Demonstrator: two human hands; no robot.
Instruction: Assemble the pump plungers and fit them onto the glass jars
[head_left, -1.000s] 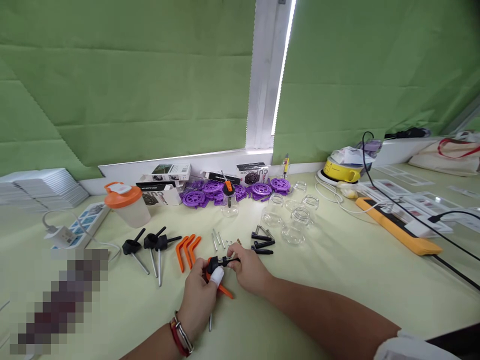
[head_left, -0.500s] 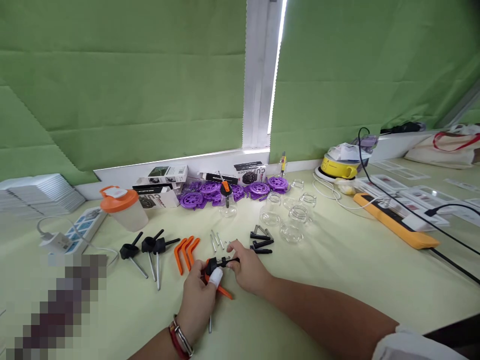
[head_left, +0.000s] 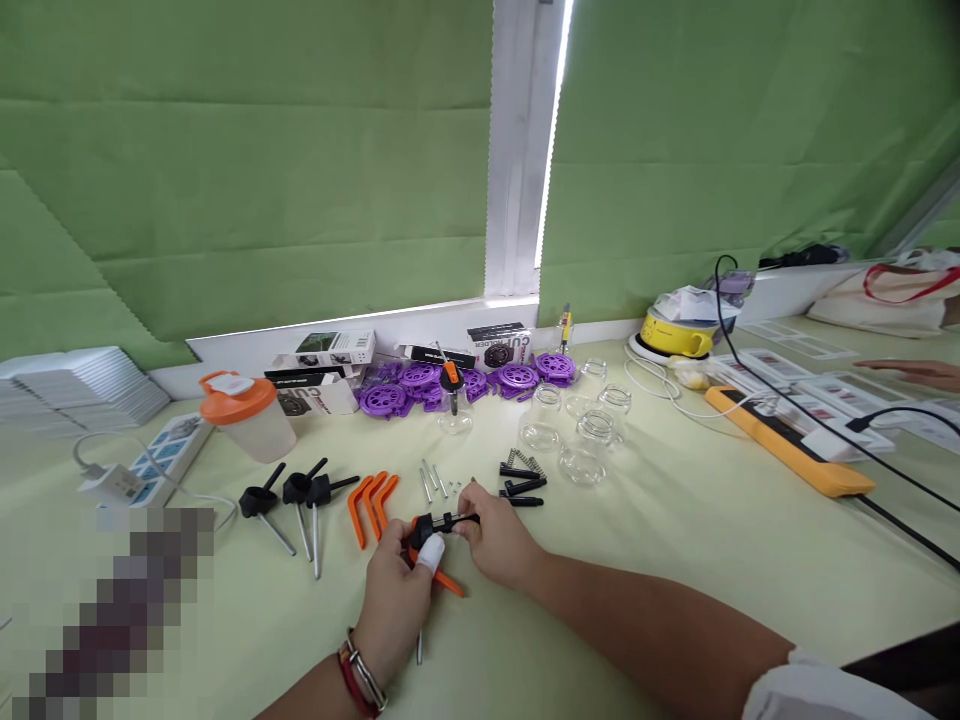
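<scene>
My left hand (head_left: 397, 590), its thumb tip wrapped in white, is closed around a black plastic assembly (head_left: 426, 530). An orange bent lever (head_left: 450, 583) sticks out from beneath that hand, and a metal rod (head_left: 420, 648) points down below it. My right hand (head_left: 495, 540) pinches the slim right end of the same black assembly; its fingertips partly hide what they grip. Beyond my hands lie several metal pins (head_left: 433, 475). Black tubes (head_left: 523, 487) with coil springs (head_left: 529, 462) rest just past my right hand. Orange bent levers (head_left: 373, 505) lie left of my hands.
Black heads with rods (head_left: 300, 492) lie farther left. Glass jars (head_left: 586, 455) stand at back right, purple discs (head_left: 517, 379) along the wall. An orange-lidded shaker (head_left: 255, 425), a power strip (head_left: 169, 455) and an orange power strip (head_left: 787, 445) flank the area. Another person's hand (head_left: 919, 374) shows far right.
My right fingers have shifted very slightly on the black assembly; my left hand keeps its hold. Another person's hand has come into view at the far right.
</scene>
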